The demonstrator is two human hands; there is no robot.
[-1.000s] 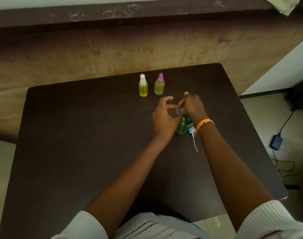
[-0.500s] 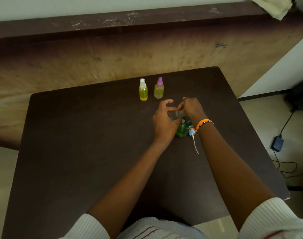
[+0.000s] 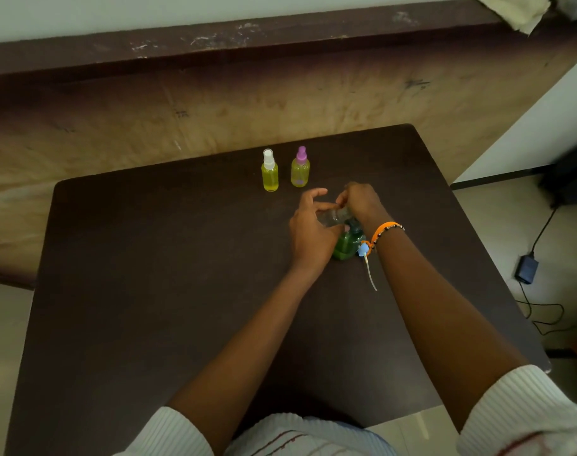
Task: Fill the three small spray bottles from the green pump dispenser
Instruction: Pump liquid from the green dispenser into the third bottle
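Note:
The green pump dispenser [image 3: 346,245] stands on the dark table [image 3: 149,291], mostly hidden by both hands. My left hand [image 3: 310,232] holds a small clear spray bottle [image 3: 333,217] tilted at the pump's spout. My right hand [image 3: 361,201] rests on top of the pump head, fingers curled over it. A blue spray cap with a white dip tube [image 3: 367,263] lies on the table beside the dispenser. Two capped bottles of yellow liquid stand behind: a white-capped bottle [image 3: 270,172] and a purple-capped bottle [image 3: 300,168].
A worn wooden bench or ledge [image 3: 214,103] runs behind the table. On the floor at the right lie a black power adapter [image 3: 525,271] and its cable. A pale cloth [image 3: 507,11] hangs at the top right.
The hands have stayed at the dispenser, with only slight finger shifts on the clear bottle and pump. The view has tilted a little, so the table sits lower in frame.

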